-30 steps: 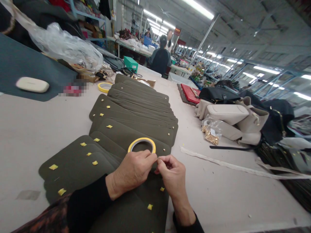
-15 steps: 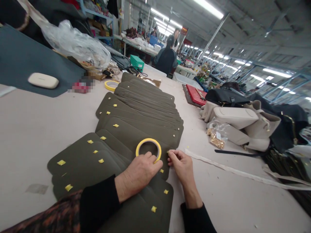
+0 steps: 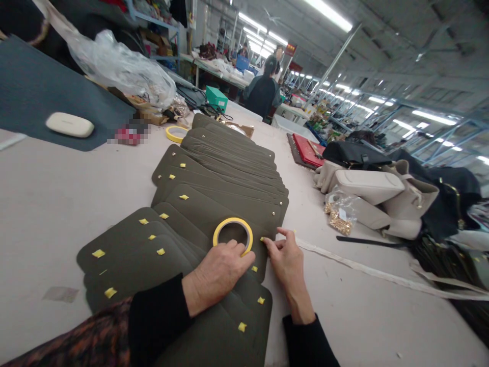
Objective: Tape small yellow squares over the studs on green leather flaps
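Observation:
A roll of yellow tape (image 3: 249, 238) is held by its near edge in my left hand (image 3: 219, 272), whose fingers are closed on it. Beneath lies a fanned-out stack of dark olive panels (image 3: 229, 204) with rounded corners. My right hand (image 3: 286, 260) is at the right edge of the panels, its thumb tip at a small yellow tape piece (image 3: 262, 238) and its index finger lifted apart from the thumb. Other small tape pieces dot the nearer panels, such as one tape square (image 3: 242, 327) near the front. Small metal studs show on the farther panels.
Another yellow tape roll (image 3: 176, 133) lies beyond the panels at left. A white case (image 3: 69, 125) rests on a dark grey sheet (image 3: 34, 97). On the right are beige bags (image 3: 370, 178), a bag of gold fittings (image 3: 340, 219) and a pale strip (image 3: 355, 265). A person (image 3: 263, 92) is farther back.
My right thumb and index finger have parted from a pinch, the index finger lifting away from the tape piece at the panel edge. My left hand keeps hold of the tape roll.

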A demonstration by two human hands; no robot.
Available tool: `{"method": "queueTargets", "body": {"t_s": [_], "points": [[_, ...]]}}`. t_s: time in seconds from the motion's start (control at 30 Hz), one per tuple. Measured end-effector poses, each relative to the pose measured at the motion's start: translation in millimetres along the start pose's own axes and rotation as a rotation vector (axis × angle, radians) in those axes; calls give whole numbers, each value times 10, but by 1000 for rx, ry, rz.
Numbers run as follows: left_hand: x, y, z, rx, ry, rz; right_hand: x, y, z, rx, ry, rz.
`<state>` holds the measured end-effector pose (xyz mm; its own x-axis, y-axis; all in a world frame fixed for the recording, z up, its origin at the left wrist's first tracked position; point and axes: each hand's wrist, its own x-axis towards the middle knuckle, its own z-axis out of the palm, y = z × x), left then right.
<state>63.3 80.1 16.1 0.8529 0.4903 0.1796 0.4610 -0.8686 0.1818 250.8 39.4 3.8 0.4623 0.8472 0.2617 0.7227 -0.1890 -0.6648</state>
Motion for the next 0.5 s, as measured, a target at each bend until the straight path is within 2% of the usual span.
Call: {"method": "queueTargets", "body": {"t_s": [0.07, 0.13, 0.2, 0.27, 0.37, 0.5], "points": [[-10, -5, 12, -2, 16, 6, -33, 41, -55, 2, 47, -102], [-14, -10, 15, 10, 36, 9, -67, 63, -86, -49, 65, -284], [-12, -13, 7, 39, 51, 3, -87, 65, -75, -131, 34, -443], [-7, -17, -7, 68, 55, -4, -83, 52, -28, -195, -24, -506], [2, -21, -19, 79, 53, 5, -24, 6, 63, -264, -77, -409], [6, -24, -13, 62, 48, 9, 114, -117, 109, -313, -133, -101]]}}
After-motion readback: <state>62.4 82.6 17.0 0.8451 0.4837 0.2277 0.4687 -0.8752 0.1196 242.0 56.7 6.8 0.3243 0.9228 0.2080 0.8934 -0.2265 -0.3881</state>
